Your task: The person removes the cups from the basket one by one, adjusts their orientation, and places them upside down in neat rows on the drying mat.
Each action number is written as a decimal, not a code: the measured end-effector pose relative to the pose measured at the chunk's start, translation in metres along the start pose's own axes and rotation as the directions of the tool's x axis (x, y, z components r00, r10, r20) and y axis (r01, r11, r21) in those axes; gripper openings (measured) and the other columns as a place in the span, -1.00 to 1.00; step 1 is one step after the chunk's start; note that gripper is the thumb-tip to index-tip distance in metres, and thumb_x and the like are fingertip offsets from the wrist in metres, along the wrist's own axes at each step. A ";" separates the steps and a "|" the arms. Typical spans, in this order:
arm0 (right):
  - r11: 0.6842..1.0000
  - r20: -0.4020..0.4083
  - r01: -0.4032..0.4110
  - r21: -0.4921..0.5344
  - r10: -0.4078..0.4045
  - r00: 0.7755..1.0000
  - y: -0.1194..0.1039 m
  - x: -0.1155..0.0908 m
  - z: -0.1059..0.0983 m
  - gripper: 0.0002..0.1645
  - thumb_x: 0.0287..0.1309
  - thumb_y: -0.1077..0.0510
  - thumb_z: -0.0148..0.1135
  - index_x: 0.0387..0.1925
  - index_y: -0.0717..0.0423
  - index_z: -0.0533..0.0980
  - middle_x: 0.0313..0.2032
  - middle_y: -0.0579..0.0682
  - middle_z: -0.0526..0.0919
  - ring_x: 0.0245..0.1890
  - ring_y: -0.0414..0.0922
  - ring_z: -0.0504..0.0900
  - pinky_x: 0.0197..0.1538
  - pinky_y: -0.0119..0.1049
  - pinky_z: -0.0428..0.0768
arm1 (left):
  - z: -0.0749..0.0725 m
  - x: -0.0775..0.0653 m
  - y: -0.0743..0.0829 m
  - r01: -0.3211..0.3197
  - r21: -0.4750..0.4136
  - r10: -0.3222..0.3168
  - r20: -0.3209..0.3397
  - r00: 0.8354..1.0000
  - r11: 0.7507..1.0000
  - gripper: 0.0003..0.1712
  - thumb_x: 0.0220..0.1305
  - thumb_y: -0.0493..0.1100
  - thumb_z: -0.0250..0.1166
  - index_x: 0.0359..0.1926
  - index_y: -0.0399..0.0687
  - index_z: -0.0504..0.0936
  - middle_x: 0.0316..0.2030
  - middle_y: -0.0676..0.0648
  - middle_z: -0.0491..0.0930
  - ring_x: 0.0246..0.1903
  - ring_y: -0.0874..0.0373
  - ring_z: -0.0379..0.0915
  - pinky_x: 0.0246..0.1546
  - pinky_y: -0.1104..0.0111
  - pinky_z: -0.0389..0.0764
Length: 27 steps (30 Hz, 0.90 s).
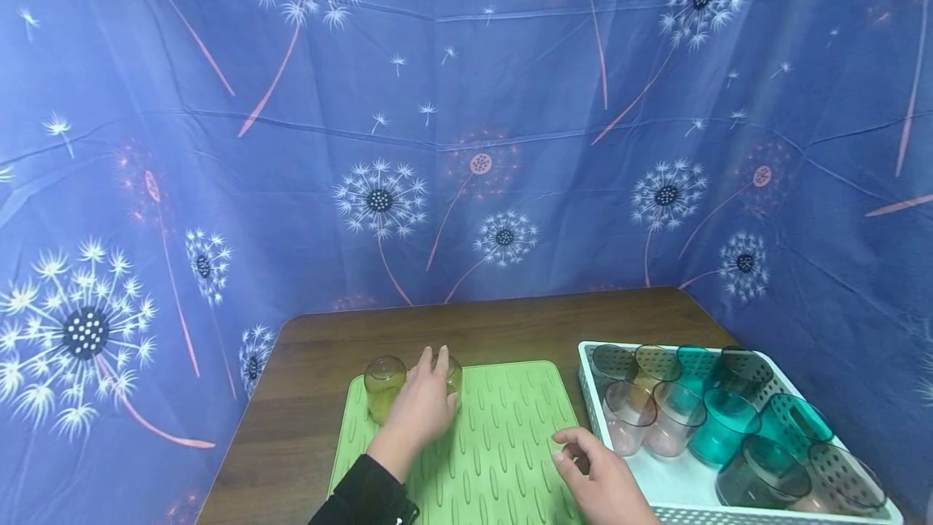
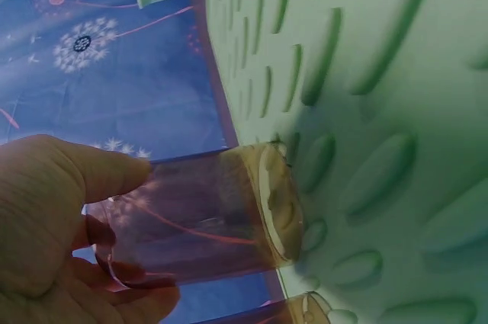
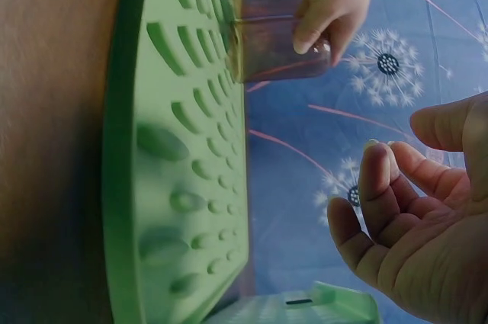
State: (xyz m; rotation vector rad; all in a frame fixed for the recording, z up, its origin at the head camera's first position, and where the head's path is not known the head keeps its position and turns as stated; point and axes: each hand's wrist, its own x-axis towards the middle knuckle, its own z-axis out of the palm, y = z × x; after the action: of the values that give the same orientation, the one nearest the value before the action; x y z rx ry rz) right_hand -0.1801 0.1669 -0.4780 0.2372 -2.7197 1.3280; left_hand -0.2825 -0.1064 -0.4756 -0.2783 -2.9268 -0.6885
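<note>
My left hand [image 1: 423, 403] grips the upper end of a clear amber tumbler [image 2: 191, 217], thumb on one side and fingers on the other. The tumbler stands on the green ridged mat [image 1: 503, 444], its lower end against the ridges. A second amber tumbler [image 1: 384, 391] stands beside it, at the mat's far left corner, apparently base up. My right hand [image 1: 601, 480] hovers over the mat's right edge near the white basket [image 1: 592, 395]. Its fingers are loosely bent and hold nothing, as the right wrist view shows.
Inside the perforated basket are several see-through tumblers, among them a teal tumbler [image 1: 725, 428], a grey tumbler [image 1: 765, 476] and a pinkish tumbler [image 1: 628, 420]. The brown wooden table [image 1: 270, 436] lies under the mat. A blue dandelion-print cloth [image 1: 568, 185] hangs behind and at both sides.
</note>
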 end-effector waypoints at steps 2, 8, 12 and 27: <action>1.000 -0.027 -0.004 -0.004 0.004 1.000 -0.001 -0.001 -0.002 -0.80 0.37 0.16 0.31 -0.02 0.07 0.62 -0.32 -0.21 0.66 -0.36 -0.47 0.52 -0.27 -0.41 0.55 | 0.001 -0.001 0.000 -0.008 0.014 0.008 0.002 1.000 1.000 -0.10 0.43 -0.06 0.34 0.63 -0.19 0.14 0.58 -0.43 0.07 0.46 -0.40 0.25 0.31 -0.19 0.53; 0.990 -0.161 -0.032 -0.135 0.010 0.987 -0.004 0.002 -0.015 -0.83 0.32 0.19 0.38 -0.07 0.02 0.66 -0.33 -0.25 0.65 -0.34 -0.43 0.55 -0.22 -0.36 0.60 | 0.001 -0.002 0.004 -0.047 0.057 0.048 -0.029 0.998 0.997 -0.13 0.43 -0.05 0.34 0.59 -0.28 0.20 0.57 -0.44 0.12 0.50 -0.38 0.21 0.44 -0.14 0.41; 0.954 -0.272 -0.009 -0.300 -0.077 0.959 0.000 0.006 -0.031 -0.80 0.27 0.22 0.42 -0.08 0.13 0.67 -0.26 -0.09 0.70 -0.25 -0.17 0.67 -0.16 -0.18 0.69 | 0.000 -0.004 0.006 -0.050 0.068 0.052 -0.037 0.998 0.996 -0.15 0.42 -0.05 0.35 0.57 -0.30 0.23 0.55 -0.43 0.18 0.50 -0.37 0.21 0.43 -0.17 0.40; 0.875 -0.392 -0.109 -0.472 -0.097 0.915 0.028 0.014 -0.050 -0.60 0.09 0.25 0.45 -0.04 0.38 0.65 0.01 0.37 0.67 0.13 0.37 0.56 0.13 0.39 0.43 | 0.001 -0.013 0.006 -0.038 0.063 0.041 -0.048 0.998 0.997 -0.17 0.45 0.02 0.32 0.56 -0.27 0.27 0.56 -0.40 0.16 0.52 -0.36 0.17 0.44 -0.19 0.38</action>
State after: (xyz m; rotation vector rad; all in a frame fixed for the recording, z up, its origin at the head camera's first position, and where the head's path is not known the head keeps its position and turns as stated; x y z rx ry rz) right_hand -0.1975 0.2222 -0.4663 -0.0878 -2.5694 0.5598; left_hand -0.2686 -0.1024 -0.4757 -0.3074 -2.8817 -0.5898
